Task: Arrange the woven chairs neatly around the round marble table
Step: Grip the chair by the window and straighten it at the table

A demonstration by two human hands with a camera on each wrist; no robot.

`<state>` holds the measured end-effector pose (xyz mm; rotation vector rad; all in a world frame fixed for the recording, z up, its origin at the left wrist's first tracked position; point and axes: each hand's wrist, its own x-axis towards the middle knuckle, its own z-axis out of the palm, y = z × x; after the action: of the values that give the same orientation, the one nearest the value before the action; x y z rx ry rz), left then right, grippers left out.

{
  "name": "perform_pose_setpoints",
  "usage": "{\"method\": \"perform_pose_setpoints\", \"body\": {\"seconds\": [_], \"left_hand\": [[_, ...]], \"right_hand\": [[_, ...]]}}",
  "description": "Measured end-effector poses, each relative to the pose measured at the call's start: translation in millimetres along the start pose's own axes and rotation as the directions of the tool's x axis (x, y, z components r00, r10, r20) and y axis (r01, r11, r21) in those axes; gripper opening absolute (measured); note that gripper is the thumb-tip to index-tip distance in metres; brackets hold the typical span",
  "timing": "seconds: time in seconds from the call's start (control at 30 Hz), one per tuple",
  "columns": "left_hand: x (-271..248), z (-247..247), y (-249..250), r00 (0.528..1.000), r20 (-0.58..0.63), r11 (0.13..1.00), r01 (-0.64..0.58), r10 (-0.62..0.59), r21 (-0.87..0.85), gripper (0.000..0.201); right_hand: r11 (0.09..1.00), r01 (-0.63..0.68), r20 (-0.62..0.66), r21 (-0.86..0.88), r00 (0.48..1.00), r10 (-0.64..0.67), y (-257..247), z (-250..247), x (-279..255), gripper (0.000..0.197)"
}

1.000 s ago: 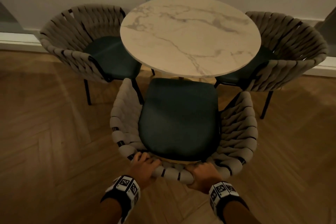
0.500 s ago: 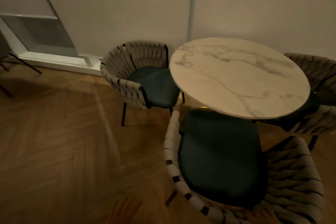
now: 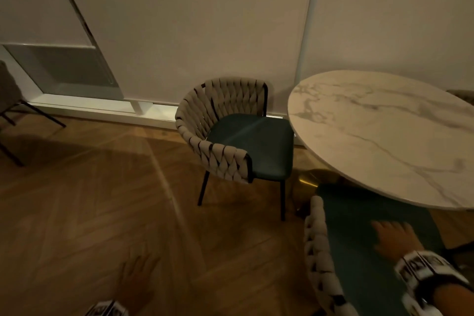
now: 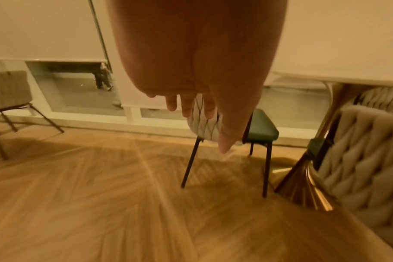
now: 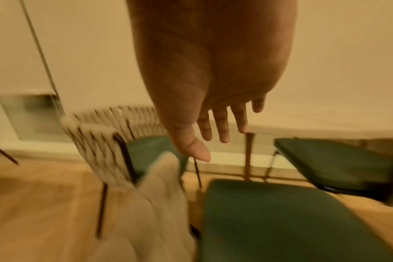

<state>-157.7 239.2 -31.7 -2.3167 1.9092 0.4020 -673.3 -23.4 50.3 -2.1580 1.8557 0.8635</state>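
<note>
The round marble table (image 3: 384, 133) stands at the right of the head view. A woven chair (image 3: 225, 133) with a green seat sits at its left side by the wall. A second woven chair (image 3: 318, 251) is tucked under the table's near edge. My right hand (image 3: 392, 236) hovers open above that chair's green cushion (image 5: 280, 221), fingers straight, holding nothing. My left hand (image 3: 136, 274) hangs open over the floor, left of the near chair. In the left wrist view my left hand (image 4: 198, 113) points at the far chair (image 4: 204, 127). A third chair's seat (image 5: 334, 164) shows at the right.
Herringbone wood floor (image 3: 89, 213) spreads to the left. Another chair's dark legs (image 3: 15, 115) stand at the far left by a low window (image 3: 64, 69). A white wall and baseboard (image 3: 102, 110) run behind the table. The table's gold base (image 4: 307, 187) is beside the near chair.
Both hands have let go of the near chair's back rim. The view has swung left; my left hand moved out over the floor and my right hand lifted over the cushion.
</note>
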Motion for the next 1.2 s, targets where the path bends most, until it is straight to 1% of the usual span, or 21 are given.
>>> {"method": "perform_pose_setpoints", "body": {"seconds": [0.03, 0.07, 0.1, 0.13, 0.17, 0.23, 0.3, 0.33, 0.4, 0.47, 0.57, 0.63, 0.73, 0.77, 0.83, 0.87, 0.93, 1.0, 1.07, 1.17, 1.2], "left_hand": [[26.1, -27.6, 9.6, 1.0, -0.009, 0.999, 0.006, -0.006, 0.035, 0.115], [49.3, -48.3, 8.8, 0.999, 0.041, 0.997, 0.006, -0.01, 0.08, 0.103], [78.0, -66.6, 9.9, 0.991, 0.133, 0.993, 0.01, -0.025, 0.116, 0.089], [102.8, -82.6, 10.0, 0.983, 0.181, 0.996, 0.024, -0.04, 0.088, 0.08], [125.2, -99.3, 11.5, 0.984, 0.178, 1.0, 0.006, -0.011, 0.028, 0.078], [171.3, -123.6, 12.7, 0.993, 0.109, 0.997, -0.052, 0.046, 0.051, 0.083], [218.4, -143.3, 15.4, 0.996, 0.079, 0.999, -0.051, 0.051, -0.009, 0.079], [243.8, -149.1, 12.7, 0.997, 0.057, 0.999, -0.054, 0.053, 0.001, 0.074], [292.0, -158.0, 6.8, 0.998, 0.037, 0.993, -0.061, 0.057, 0.097, 0.067], [333.7, -165.1, -0.1, 0.997, 0.011, 0.991, -0.082, 0.081, 0.107, 0.065], [389.1, -165.2, -14.1, 0.994, 0.012, 0.985, -0.109, 0.109, 0.135, 0.065], [420.8, -160.1, -23.0, 0.988, 0.017, 0.968, -0.156, 0.156, 0.195, 0.066], [457.5, -149.1, -40.8, 0.977, 0.103, 0.944, -0.206, 0.185, 0.259, 0.07], [466.1, -144.5, -48.9, 0.971, 0.144, 0.929, -0.228, 0.193, 0.292, 0.069], [483.0, -131.3, -64.5, 0.955, 0.164, 0.903, -0.288, 0.247, 0.319, 0.064], [488.4, -125.3, -71.4, 0.944, 0.132, 0.888, -0.329, 0.302, 0.32, 0.059], [499.1, -116.9, -80.4, 0.918, 0.136, 0.852, -0.395, 0.371, 0.342, 0.052], [509.1, -110.8, -79.6, 0.9, 0.097, 0.844, -0.432, 0.424, 0.318, 0.052], [518.8, -113.9, -68.5, 0.89, 0.053, 0.842, -0.447, 0.453, 0.301, 0.051], [532.8, -109.4, -46.0, 0.877, 0.005, 0.843, -0.465, 0.481, 0.269, 0.049], [535.3, -110.2, -36.5, 0.878, 0.012, 0.852, -0.467, 0.478, 0.236, 0.048]], "right_hand": [[0.995, 0.029, -0.099, 0.093, 0.995, -0.02, -20.1, -17.3, 14.4, 0.066], [0.987, 0.1, -0.155, 0.124, 0.985, -0.08, -48.9, -40.2, 28.4, 0.066], [0.973, 0.168, -0.21, 0.161, 0.969, -0.132, -78.9, -63.7, 43.9, 0.064], [0.957, 0.222, -0.256, 0.184, 0.951, -0.171, -107.2, -84.1, 59.5, 0.064], [0.94, 0.266, -0.288, 0.212, 0.936, -0.2, -137.4, -102.9, 75.0, 0.065], [0.895, 0.368, -0.349, 0.253, 0.897, -0.27, -194.0, -130.2, 109.4, 0.068], [0.831, 0.458, -0.398, 0.316, 0.859, -0.322, -250.3, -156.8, 141.5, 0.065], [0.8, 0.5, -0.42, 0.332, 0.838, -0.349, -277.6, -169.1, 154.0, 0.064], [0.754, 0.55, -0.411, 0.359, 0.819, -0.401, -324.4, -186.8, 180.1, 0.069], [0.718, 0.561, -0.371, 0.411, 0.823, -0.43, -362.9, -196.8, 203.4, 0.072], [0.73, 0.526, -0.322, 0.437, 0.849, -0.42, -407.7, -196.3, 240.7, 0.069], [0.759, 0.486, -0.274, 0.434, 0.874, -0.402, -426.6, -192.5, 260.7, 0.067], [0.803, 0.403, -0.15, 0.439, 0.914, -0.377, -440.5, -182.1, 278.5, 0.065], [0.821, 0.384, -0.133, 0.422, 0.922, -0.364, -443.9, -175.5, 282.3, 0.063], [0.847, 0.386, -0.206, 0.367, 0.921, -0.33, -448.0, -162.8, 288.2, 0.054], [0.848, 0.393, -0.264, 0.356, 0.913, -0.312, -449.4, -156.2, 289.3, 0.048], [0.853, 0.407, -0.367, 0.327, 0.887, -0.282, -450.5, -147.8, 291.8, 0.039], [0.874, 0.401, -0.419, 0.275, 0.868, -0.267, -446.4, -145.9, 297.2, 0.036], [0.868, 0.41, -0.421, 0.28, 0.865, -0.273, -435.8, -153.7, 307.6, 0.036], [0.883, 0.39, -0.343, 0.262, 0.893, -0.292, -404.4, -165.5, 322.7, 0.04], [0.892, 0.373, -0.325, 0.257, 0.902, -0.284, -393.3, -167.3, 326.6, 0.04]]}}
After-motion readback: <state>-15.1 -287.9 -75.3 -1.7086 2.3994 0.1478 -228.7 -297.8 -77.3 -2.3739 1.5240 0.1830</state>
